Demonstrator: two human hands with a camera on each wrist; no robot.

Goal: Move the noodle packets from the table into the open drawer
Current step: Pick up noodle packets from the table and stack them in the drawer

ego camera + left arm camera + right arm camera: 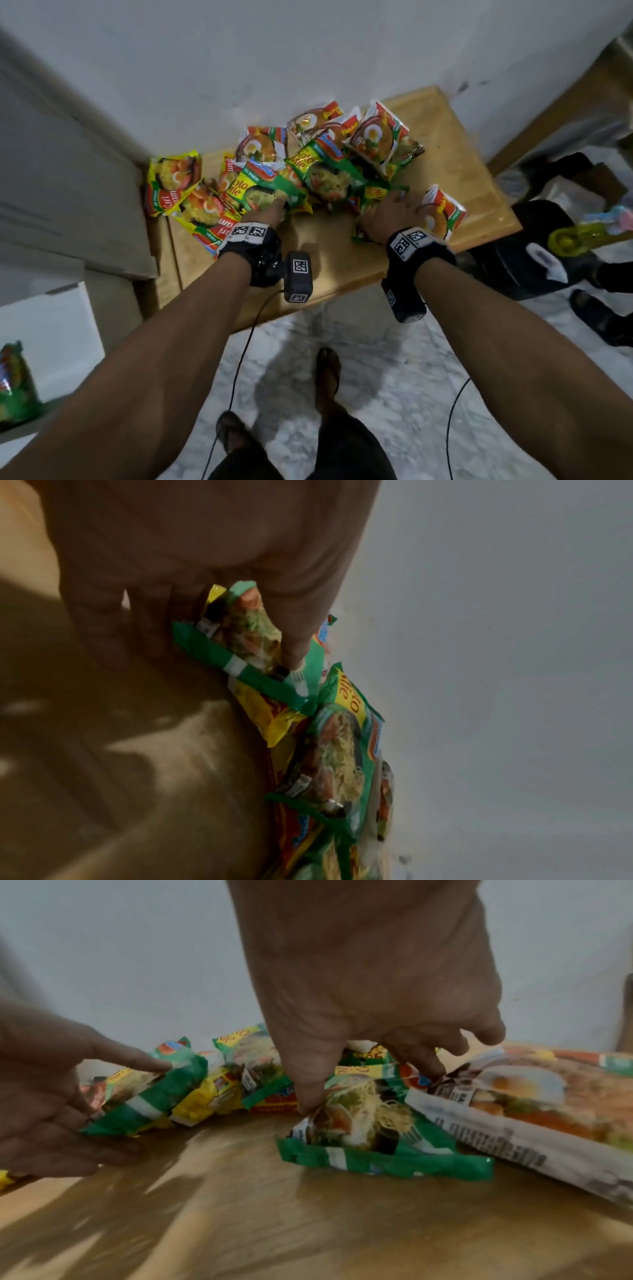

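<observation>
R hand (377, 993) pinches a green packet (380, 1131) w/ thumb + fingers at table (325, 253) front; L hand (265, 214) pinches another (260, 186). Lift both clear of pile (325, 150) behind, grip mid-pack so foil won't slip

1. My hands rest on noodle packets (318, 164): glossy, crinkled plastic film
2. My table (455, 164): light wood, smooth, slight sheen
3. My wrist straps (416, 246): black cloth, matt
</observation>
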